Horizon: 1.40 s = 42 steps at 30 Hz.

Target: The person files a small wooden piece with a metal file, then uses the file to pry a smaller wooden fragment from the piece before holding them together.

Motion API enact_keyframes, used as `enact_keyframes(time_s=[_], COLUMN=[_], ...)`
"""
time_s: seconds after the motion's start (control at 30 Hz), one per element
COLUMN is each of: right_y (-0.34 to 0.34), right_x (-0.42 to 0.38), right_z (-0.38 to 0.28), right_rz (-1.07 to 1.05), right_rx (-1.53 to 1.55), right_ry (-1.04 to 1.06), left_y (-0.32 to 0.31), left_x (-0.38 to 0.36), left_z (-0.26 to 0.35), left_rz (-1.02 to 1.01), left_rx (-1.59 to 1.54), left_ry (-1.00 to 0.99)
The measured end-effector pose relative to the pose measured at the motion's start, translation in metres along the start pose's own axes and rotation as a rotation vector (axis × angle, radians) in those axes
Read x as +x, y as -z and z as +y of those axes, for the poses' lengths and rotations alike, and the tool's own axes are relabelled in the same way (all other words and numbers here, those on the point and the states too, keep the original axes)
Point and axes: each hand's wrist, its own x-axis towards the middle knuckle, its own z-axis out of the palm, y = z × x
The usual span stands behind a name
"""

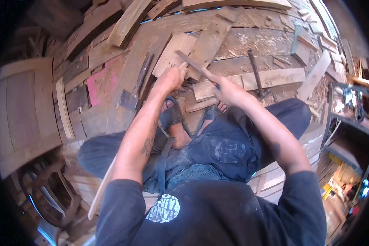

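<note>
My left hand (172, 78) is closed round a small pale piece of wood (184, 64), which shows just past the fingers. My right hand (230, 91) grips the handle of a flat-bladed tool (191, 62). Its long grey blade points up and left, crossing close by the wood at my left fingertips. Behind the blade lies a light wooden board (174, 46), and a longer plank (213, 37) slants beside it. To the left of my left hand rests a hatchet-like tool (130, 99) with a dark handle. A hammer (254, 70) lies beyond my right hand.
Wood chips and offcuts (281, 61) litter the plank floor. A thick wooden block (270, 80) lies in front of my feet. A panelled wooden door (26, 106) stands at the left, near a pink sheet (102, 84). On the right is a metal-framed shelf (350, 119).
</note>
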Motion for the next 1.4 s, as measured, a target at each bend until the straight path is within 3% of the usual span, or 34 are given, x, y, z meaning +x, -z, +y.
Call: enact_keyframes(time_s=[0.03, 0.13, 0.23, 0.37, 0.47, 0.67, 0.77, 0.87, 0.93, 1.03, 1.2, 1.27, 1.4], right_y=[-0.002, 0.003, 0.013, 0.006, 0.024, 0.025, 0.012, 0.01, 0.025, 0.023, 0.025, 0.001, 0.018], right_x=[0.014, 0.033, 0.006, -0.045, -0.067, 0.017, 0.06, 0.031, -0.02, -0.048, -0.005, 0.057, 0.06], right_z=[-0.003, -0.023, -0.023, 0.024, 0.005, -0.041, -0.014, 0.01, -0.011, 0.015, -0.03, -0.004, -0.027], right_rz=[0.086, 0.066, -0.006, -0.014, -0.04, -0.042, -0.031, 0.079, -0.143, -0.044, -0.08, 0.141, -0.009], right_rx=[-0.071, -0.149, -0.099, -0.005, 0.01, -0.044, -0.13, -0.231, 0.267, 0.091, 0.06, -0.176, -0.172], right_ry=[0.071, 0.049, -0.047, 0.035, -0.006, -0.109, 0.03, 0.191, -0.118, 0.104, -0.152, 0.122, 0.001], left_y=[-0.001, -0.006, -0.007, -0.01, -0.011, -0.007, -0.005, -0.009, -0.006, -0.007, -0.001, -0.007, -0.004], left_x=[0.004, 0.013, 0.007, 0.007, 0.005, 0.002, 0.003, 0.007, 0.005, 0.0, -0.009, -0.005, -0.009], left_z=[0.001, -0.013, -0.004, -0.01, -0.007, 0.0, -0.001, -0.004, -0.004, -0.002, 0.01, 0.006, 0.007], left_rz=[0.017, 0.046, -0.018, 0.01, 0.04, 0.037, 0.028, 0.028, -0.011, 0.054, 0.044, 0.108, 0.073], left_rx=[-0.019, -0.042, 0.005, -0.01, 0.03, 0.051, 0.055, 0.01, -0.048, -0.029, 0.042, 0.082, 0.062], left_ry=[-0.015, 0.002, 0.019, -0.009, -0.02, 0.001, -0.005, -0.021, 0.006, -0.015, -0.003, -0.015, -0.005])
